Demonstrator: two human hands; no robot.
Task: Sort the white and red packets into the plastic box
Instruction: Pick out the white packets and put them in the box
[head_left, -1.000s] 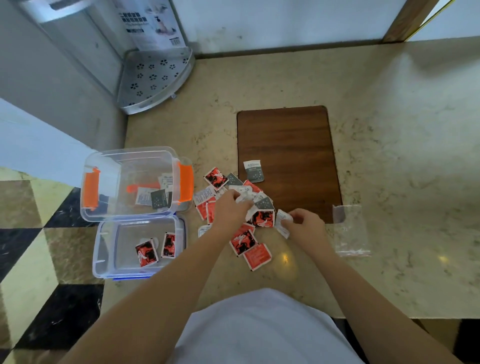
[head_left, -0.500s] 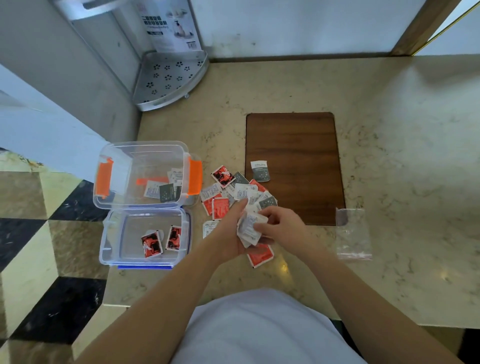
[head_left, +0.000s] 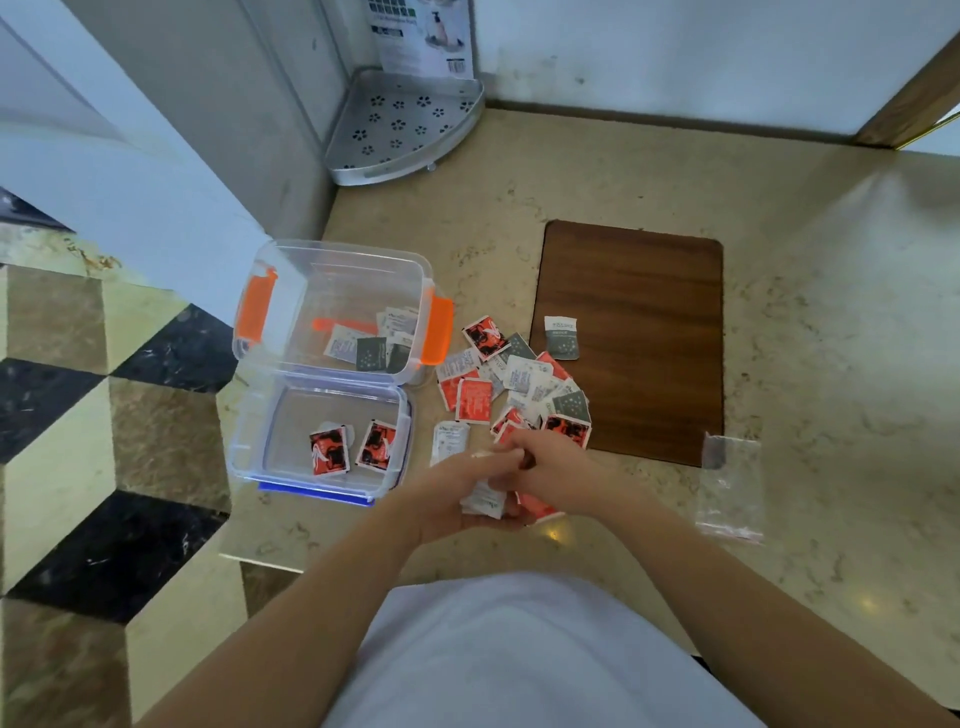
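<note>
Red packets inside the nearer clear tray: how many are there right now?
2. One red packet lies at the centre of the nearer tray; the other lies just right of it. Something whitish shows between them, unclear.

Packets (head_left: 485, 503) partly hidden between hands

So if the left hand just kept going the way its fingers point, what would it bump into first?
Probably the right hand, which already overlaps the left hand over white packets held between them. Beyond that lies the loose pile of packets, though depth is hard to judge.
</note>
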